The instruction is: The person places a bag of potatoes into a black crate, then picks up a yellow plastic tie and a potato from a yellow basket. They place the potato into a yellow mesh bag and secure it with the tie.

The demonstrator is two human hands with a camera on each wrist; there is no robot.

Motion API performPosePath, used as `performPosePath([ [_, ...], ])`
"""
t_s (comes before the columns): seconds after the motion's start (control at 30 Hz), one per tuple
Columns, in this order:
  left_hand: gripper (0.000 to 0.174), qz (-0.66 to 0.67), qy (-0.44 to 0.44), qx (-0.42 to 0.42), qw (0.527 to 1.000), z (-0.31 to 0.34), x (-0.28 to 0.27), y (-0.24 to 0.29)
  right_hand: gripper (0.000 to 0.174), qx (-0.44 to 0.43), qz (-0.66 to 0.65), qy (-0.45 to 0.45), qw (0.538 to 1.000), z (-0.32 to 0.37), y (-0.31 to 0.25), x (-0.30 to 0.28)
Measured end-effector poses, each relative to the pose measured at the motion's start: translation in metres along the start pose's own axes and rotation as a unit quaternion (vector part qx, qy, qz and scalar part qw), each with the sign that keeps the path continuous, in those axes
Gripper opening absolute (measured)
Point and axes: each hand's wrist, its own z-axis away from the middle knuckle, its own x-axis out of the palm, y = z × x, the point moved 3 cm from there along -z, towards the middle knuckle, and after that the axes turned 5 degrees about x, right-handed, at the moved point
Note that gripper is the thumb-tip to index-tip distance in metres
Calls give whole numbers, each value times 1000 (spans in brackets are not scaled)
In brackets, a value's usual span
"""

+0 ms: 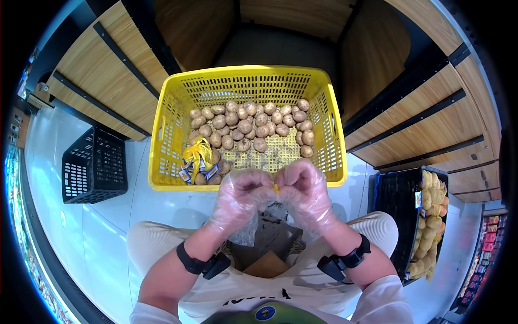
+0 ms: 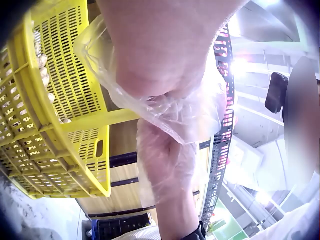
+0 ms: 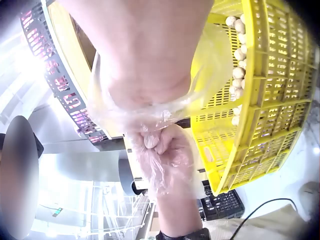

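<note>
the yellow crate (image 1: pixel 243 70) sits on the floor before my knees, with potatoes (image 1: pixel 245 127) loose inside and a bundle of yellow tags (image 1: pixel 197 156) in its near left corner. just this side of its rim a clear bag (image 1: pixel 245 233) hangs from my gloved hands. my left hand (image 1: pixel 240 189) and right hand (image 1: pixel 305 186) meet with fingers curled, both pinching a yellow tie (image 1: pixel 276 188) at the bag's neck. i judge i'm closing the bag, though i can't make out its contents. next calls for a firm twist, keeping the neck gathered.
</note>
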Motion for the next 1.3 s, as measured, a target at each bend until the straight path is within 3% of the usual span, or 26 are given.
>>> performPosePath([
  [0.13,14,28,-3,15,999,1,5,2,31,14,23,-10,1000,0,-6,3],
  [0.2,9,53,-5,16,998,1,6,3,24,23,13,-73,997,2,-4,-1],
  [0.3,8,44,-17,20,999,1,8,5,23,40,10,-85,996,4,-7,-1],
  [0.43,12,21,8,7,1000,2,7,14,21,36,37,-62,997,6,-16,2],
  [0.5,13,10,14,2,1000,2,8,17,21,-15,97,-60,993,4,-19,-2],
  [0.6,14,24,63,-13,998,2,6,17,23,-1,108,-23,994,4,-18,-11],
  [0.73,12,-34,34,4,999,0,3,18,25,39,105,-28,993,2,-15,-16],
  [0.83,15,-104,6,26,994,-4,-3,17,17,92,84,-8,992,0,-21,-8],
  [0.9,19,-151,-9,33,988,-7,-7,21,18,174,85,29,981,0,-23,-7],
  [0.97,16,-353,-64,129,924,-10,-5,32,27,212,132,4,968,1,-22,-9],
  [1.0,16,-357,-64,129,923,-10,-5,33,36,250,181,-18,951,2,-19,-9],
  [1.1,13,-359,-48,110,926,-9,-4,31,35,287,148,-71,944,0,-13,4],
  [1.3,13,-412,-98,82,902,-9,-6,32,21,271,68,-69,958,-1,0,-5],
])
